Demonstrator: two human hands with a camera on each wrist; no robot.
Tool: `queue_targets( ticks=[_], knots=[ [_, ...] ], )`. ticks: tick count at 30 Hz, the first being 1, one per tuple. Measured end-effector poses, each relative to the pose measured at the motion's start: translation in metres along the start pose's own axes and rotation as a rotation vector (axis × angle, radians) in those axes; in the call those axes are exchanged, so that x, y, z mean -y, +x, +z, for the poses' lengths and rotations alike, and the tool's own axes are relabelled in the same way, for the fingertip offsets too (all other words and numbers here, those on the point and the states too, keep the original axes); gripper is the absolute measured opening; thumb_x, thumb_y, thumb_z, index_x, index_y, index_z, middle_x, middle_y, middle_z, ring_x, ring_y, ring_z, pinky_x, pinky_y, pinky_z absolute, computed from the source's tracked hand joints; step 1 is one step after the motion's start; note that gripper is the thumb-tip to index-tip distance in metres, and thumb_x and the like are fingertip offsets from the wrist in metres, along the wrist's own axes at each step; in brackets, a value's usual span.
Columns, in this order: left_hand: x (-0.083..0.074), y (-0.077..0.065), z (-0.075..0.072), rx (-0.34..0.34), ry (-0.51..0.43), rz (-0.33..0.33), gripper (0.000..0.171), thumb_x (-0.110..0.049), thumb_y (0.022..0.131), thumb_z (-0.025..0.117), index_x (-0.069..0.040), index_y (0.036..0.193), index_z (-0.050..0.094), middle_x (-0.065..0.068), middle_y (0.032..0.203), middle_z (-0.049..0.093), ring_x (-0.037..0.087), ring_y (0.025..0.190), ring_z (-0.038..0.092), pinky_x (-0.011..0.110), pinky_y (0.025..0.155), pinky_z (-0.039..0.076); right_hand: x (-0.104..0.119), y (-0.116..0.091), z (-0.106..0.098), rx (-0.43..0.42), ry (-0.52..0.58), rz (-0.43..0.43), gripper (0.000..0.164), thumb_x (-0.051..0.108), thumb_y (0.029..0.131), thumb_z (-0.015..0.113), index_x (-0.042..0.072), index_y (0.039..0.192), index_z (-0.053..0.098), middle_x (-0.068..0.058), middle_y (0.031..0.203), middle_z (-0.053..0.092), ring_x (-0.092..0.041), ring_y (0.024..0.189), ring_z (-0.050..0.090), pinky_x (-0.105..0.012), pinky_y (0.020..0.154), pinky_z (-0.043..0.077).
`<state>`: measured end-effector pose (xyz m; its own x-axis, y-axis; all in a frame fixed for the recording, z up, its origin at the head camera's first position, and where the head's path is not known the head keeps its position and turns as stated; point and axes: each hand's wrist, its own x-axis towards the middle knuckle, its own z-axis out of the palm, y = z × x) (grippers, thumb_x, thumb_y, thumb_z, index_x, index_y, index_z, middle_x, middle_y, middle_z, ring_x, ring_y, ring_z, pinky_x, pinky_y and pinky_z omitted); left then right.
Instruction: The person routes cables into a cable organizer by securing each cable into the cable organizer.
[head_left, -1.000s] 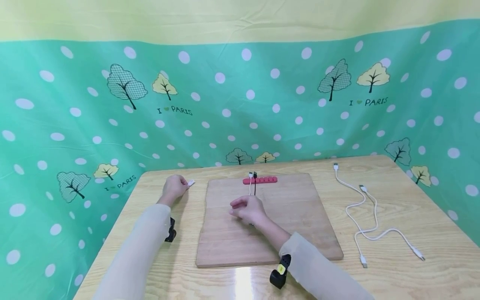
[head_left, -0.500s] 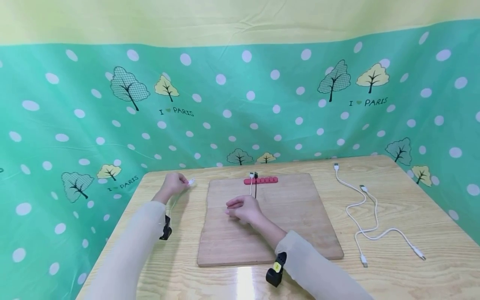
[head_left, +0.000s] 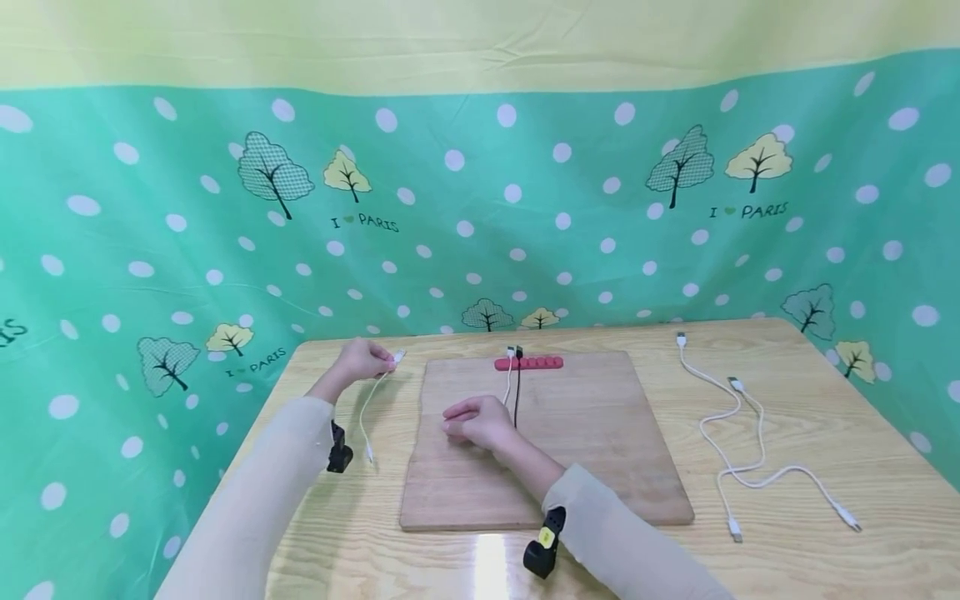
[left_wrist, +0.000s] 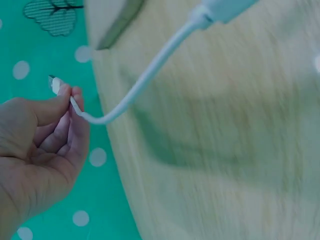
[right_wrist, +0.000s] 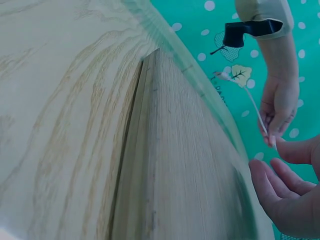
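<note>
My left hand (head_left: pixel 362 360) pinches a white USB cable (head_left: pixel 364 412) just below its plug, lifted over the left of the table. The cable's other end dangles; in the left wrist view the cable (left_wrist: pixel 145 80) bends out from thumb and fingertips. Over the wooden board (head_left: pixel 585 450), my right hand (head_left: pixel 480 422) holds nothing, its fingers loosely bent and apart from the thumb in the right wrist view. A red cable holder (head_left: pixel 542 363) lies at the board's back edge. One white cable (head_left: pixel 507 387) and one black cable (head_left: pixel 517 400) sit in its left slots, partly hidden behind the right hand.
Two white USB cables (head_left: pixel 708 437) lie crossed on the table (head_left: pixel 817 417) to the right of the board. A green polka-dot curtain (head_left: pixel 585 292) hangs behind and at both sides of the table. Each wrist carries a black camera (head_left: pixel 542 550).
The left hand has raised the white cable, moving slightly right, and its lower end now hangs in sight. My right hand has shifted a little left over the board.
</note>
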<state>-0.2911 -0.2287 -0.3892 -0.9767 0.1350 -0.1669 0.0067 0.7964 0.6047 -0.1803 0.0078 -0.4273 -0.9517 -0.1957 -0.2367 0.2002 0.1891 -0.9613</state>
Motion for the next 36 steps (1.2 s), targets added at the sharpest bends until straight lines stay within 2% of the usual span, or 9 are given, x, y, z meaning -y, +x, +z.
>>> queue_targets(
  ticks=[3, 8, 11, 15, 22, 30, 33, 36],
  knots=[
    [-0.011, 0.002, 0.002, 0.027, -0.069, -0.004, 0.023, -0.007, 0.091, 0.067, 0.011, 0.105, 0.07, 0.022, 0.098, 0.075, 0.012, 0.074, 0.069, 0.02, 0.069, 0.06, 0.0, 0.001, 0.003, 0.01, 0.026, 0.014, 0.025, 0.002, 0.082, 0.074, -0.003, 0.106, 0.071, -0.018, 0.096, 0.076, -0.026, 0.083, 0.076, -0.03, 0.076, 0.064],
    [-0.027, 0.002, 0.007, 0.049, -0.175, -0.028, 0.025, -0.003, 0.091, 0.066, 0.014, 0.109, 0.066, 0.026, 0.101, 0.074, 0.031, 0.092, 0.073, 0.019, 0.07, 0.061, 0.001, 0.002, 0.007, 0.024, 0.055, 0.021, 0.024, 0.002, 0.083, 0.073, -0.004, 0.106, 0.071, -0.02, 0.097, 0.076, -0.027, 0.084, 0.076, -0.031, 0.077, 0.064],
    [-0.035, 0.001, 0.01, 0.046, -0.202, -0.044, 0.026, -0.002, 0.09, 0.067, 0.014, 0.11, 0.066, 0.025, 0.101, 0.074, 0.025, 0.082, 0.073, 0.018, 0.07, 0.061, 0.002, 0.002, 0.009, 0.034, 0.079, 0.02, 0.023, 0.004, 0.085, 0.072, -0.005, 0.107, 0.07, -0.022, 0.098, 0.075, -0.027, 0.085, 0.076, -0.032, 0.078, 0.064],
    [-0.045, 0.001, 0.014, 0.044, -0.225, -0.057, 0.025, -0.002, 0.089, 0.068, 0.014, 0.109, 0.067, 0.023, 0.097, 0.075, 0.007, 0.069, 0.068, 0.018, 0.068, 0.061, 0.003, 0.001, 0.009, 0.054, 0.106, 0.012, 0.024, 0.004, 0.087, 0.07, -0.008, 0.108, 0.069, -0.026, 0.1, 0.074, -0.028, 0.086, 0.076, -0.033, 0.079, 0.064],
    [-0.06, 0.001, 0.018, 0.056, -0.29, -0.104, 0.026, -0.003, 0.089, 0.068, 0.013, 0.11, 0.067, 0.021, 0.098, 0.075, 0.01, 0.073, 0.069, 0.015, 0.065, 0.059, 0.003, 0.0, 0.009, 0.087, 0.124, 0.011, 0.026, 0.004, 0.088, 0.069, -0.01, 0.111, 0.067, -0.029, 0.104, 0.072, -0.03, 0.089, 0.075, -0.034, 0.081, 0.063],
    [-0.078, -0.001, 0.02, 0.087, -0.381, -0.141, 0.03, -0.003, 0.09, 0.067, 0.013, 0.115, 0.064, 0.01, 0.086, 0.075, 0.007, 0.069, 0.067, 0.014, 0.066, 0.059, 0.0, 0.003, 0.013, 0.148, 0.162, -0.015, 0.031, 0.004, 0.09, 0.067, -0.011, 0.117, 0.063, -0.031, 0.11, 0.07, -0.035, 0.099, 0.073, -0.035, 0.087, 0.062],
    [-0.082, -0.001, 0.022, 0.099, -0.431, -0.151, 0.031, -0.002, 0.09, 0.067, 0.013, 0.117, 0.063, 0.014, 0.09, 0.075, 0.005, 0.064, 0.066, 0.014, 0.066, 0.059, 0.001, 0.003, 0.014, 0.169, 0.183, -0.012, 0.033, 0.005, 0.09, 0.066, -0.011, 0.119, 0.062, -0.029, 0.112, 0.07, -0.033, 0.101, 0.073, -0.034, 0.088, 0.062],
    [-0.085, 0.0, 0.024, 0.109, -0.478, -0.15, 0.031, 0.0, 0.091, 0.065, 0.014, 0.118, 0.061, 0.022, 0.101, 0.074, 0.004, 0.062, 0.064, 0.015, 0.066, 0.06, 0.002, 0.002, 0.015, 0.187, 0.21, -0.01, 0.034, 0.005, 0.091, 0.066, -0.011, 0.121, 0.061, -0.028, 0.113, 0.07, -0.032, 0.104, 0.072, -0.034, 0.091, 0.061]
  ],
)
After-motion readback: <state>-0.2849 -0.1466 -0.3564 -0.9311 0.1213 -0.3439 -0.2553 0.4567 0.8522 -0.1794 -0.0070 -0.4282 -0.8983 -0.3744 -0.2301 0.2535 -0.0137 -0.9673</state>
